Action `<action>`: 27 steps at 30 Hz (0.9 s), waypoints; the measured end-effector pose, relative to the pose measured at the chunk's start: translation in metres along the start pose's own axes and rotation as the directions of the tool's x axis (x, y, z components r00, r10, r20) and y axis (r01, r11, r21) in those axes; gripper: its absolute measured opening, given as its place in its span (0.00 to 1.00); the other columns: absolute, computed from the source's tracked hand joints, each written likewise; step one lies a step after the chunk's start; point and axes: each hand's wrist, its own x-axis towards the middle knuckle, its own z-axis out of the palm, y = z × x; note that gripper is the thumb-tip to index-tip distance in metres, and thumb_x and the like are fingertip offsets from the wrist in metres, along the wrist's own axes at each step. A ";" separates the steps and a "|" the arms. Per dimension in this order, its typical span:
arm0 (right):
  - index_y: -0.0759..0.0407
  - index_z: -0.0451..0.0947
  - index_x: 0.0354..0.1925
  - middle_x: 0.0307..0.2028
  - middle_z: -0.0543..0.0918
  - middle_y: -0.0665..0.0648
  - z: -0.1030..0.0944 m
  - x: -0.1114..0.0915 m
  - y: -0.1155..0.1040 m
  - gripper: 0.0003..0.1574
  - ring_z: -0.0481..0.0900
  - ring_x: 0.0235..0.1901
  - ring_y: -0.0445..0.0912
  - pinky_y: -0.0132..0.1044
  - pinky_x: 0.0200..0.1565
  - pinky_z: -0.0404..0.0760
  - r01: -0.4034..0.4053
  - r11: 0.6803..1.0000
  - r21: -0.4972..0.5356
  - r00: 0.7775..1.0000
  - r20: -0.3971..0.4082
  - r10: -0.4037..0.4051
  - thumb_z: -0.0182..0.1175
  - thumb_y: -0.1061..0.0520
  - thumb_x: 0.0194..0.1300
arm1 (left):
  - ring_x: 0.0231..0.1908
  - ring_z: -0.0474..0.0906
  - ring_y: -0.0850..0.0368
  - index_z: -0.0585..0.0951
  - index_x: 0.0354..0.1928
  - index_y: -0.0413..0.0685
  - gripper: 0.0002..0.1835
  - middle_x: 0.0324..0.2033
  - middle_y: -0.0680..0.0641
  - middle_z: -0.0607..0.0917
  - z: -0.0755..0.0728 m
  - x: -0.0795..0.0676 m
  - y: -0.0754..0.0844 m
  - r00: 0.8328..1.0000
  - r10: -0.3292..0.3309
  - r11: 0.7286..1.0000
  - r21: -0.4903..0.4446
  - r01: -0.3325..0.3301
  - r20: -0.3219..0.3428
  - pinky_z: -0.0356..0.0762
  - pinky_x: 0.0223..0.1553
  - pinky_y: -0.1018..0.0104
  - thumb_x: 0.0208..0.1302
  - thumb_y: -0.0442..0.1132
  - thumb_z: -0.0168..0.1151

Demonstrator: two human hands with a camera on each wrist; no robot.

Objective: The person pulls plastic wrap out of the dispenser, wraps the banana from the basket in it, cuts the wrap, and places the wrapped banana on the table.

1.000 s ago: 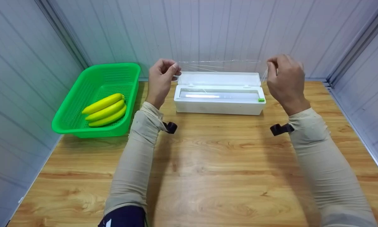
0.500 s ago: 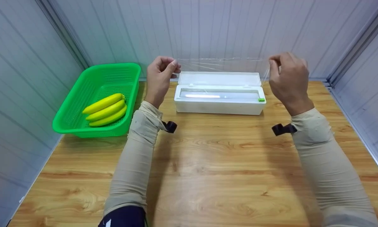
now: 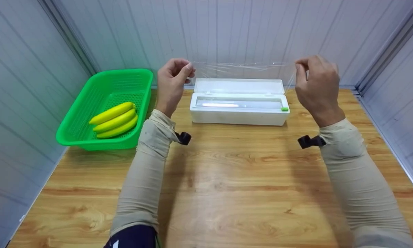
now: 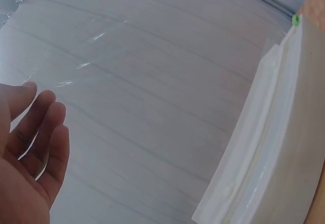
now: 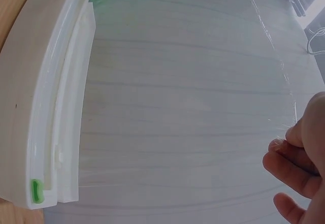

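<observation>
Held a sheet of clear cling film (image 3: 240,65) aloft between two bare hands, higher than a long white dispenser box (image 3: 240,118) at the far centre of a wood-grain table (image 3: 234,193). Pulled its upper edge almost straight from left to right, with thin, shiny creases across it.

Pinched the film's left end between thumb and fingertip of the left hand (image 3: 172,82), with the other fingers loosely curved. Pinched its right end the same way with the right hand (image 3: 317,89), back of the hand turned up. Kept both hands well apart, near the box's two ends and touching neither. Sloped the film down toward the box, but could not tell exactly where it met it.

Had the box's white lid (image 3: 239,86) tipped open on the far side and a small green slider (image 3: 285,109) at its near right corner.

Had a green plastic basket (image 3: 63,134) on the far left, with three yellow bananas (image 3: 115,121) side by side in its near right part.

Wore beige sleeves (image 3: 146,172) and a black bracket (image 3: 311,141) at each wrist. Faced pale panelled walls (image 3: 227,31) beyond the table.
</observation>
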 end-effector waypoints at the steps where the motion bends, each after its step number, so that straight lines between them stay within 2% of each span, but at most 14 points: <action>1: 0.70 0.82 0.41 0.34 0.84 0.66 0.000 0.000 -0.001 0.10 0.79 0.35 0.59 0.55 0.42 0.66 0.001 1.000 0.003 1.000 -0.002 -0.001 0.58 0.63 0.71 | 0.39 0.81 0.48 0.81 0.43 0.40 0.06 0.37 0.42 0.84 -0.001 0.000 0.001 1.000 0.005 1.000 0.006 -0.005 0.002 0.81 0.44 0.56 0.70 0.36 0.63; 7: 0.71 0.81 0.41 0.33 0.83 0.67 -0.004 0.000 0.000 0.10 0.78 0.33 0.59 0.52 0.40 0.65 0.048 0.999 0.002 0.999 -0.016 -0.048 0.57 0.64 0.71 | 0.39 0.80 0.48 0.82 0.43 0.39 0.08 0.37 0.38 0.83 -0.003 -0.001 0.004 0.999 0.041 0.999 0.035 -0.041 0.010 0.82 0.41 0.59 0.69 0.37 0.64; 13: 0.71 0.80 0.39 0.32 0.83 0.68 -0.005 -0.001 0.003 0.11 0.79 0.32 0.60 0.49 0.37 0.64 0.112 0.994 -0.010 0.993 -0.034 -0.112 0.56 0.63 0.72 | 0.40 0.77 0.52 0.84 0.43 0.39 0.08 0.39 0.44 0.82 -0.005 -0.003 0.005 0.996 0.082 0.991 0.112 -0.078 -0.031 0.80 0.40 0.63 0.68 0.37 0.66; 16: 0.71 0.80 0.39 0.33 0.83 0.68 -0.006 -0.001 0.003 0.11 0.78 0.32 0.60 0.50 0.37 0.65 0.112 0.994 -0.010 0.993 -0.033 -0.112 0.56 0.62 0.72 | 0.41 0.77 0.53 0.84 0.43 0.40 0.08 0.40 0.45 0.83 -0.003 -0.002 0.007 0.996 0.073 0.990 0.121 -0.067 -0.044 0.80 0.41 0.63 0.67 0.37 0.67; 22: 0.73 0.79 0.40 0.33 0.82 0.69 -0.009 0.002 0.003 0.13 0.79 0.34 0.60 0.49 0.38 0.66 0.117 0.993 -0.014 0.992 -0.037 -0.117 0.54 0.62 0.74 | 0.42 0.84 0.52 0.83 0.43 0.43 0.07 0.39 0.46 0.88 0.000 -0.002 0.012 1.000 0.001 0.998 0.057 0.000 -0.018 0.82 0.44 0.59 0.68 0.39 0.66; 27: 0.71 0.81 0.40 0.33 0.83 0.67 -0.008 0.002 0.000 0.11 0.79 0.35 0.59 0.48 0.40 0.65 0.060 0.998 0.011 0.995 -0.074 -0.059 0.56 0.63 0.73 | 0.40 0.86 0.51 0.83 0.43 0.44 0.06 0.38 0.45 0.89 -0.001 -0.003 0.014 1.000 0.001 0.999 0.044 -0.001 0.000 0.82 0.42 0.58 0.69 0.38 0.65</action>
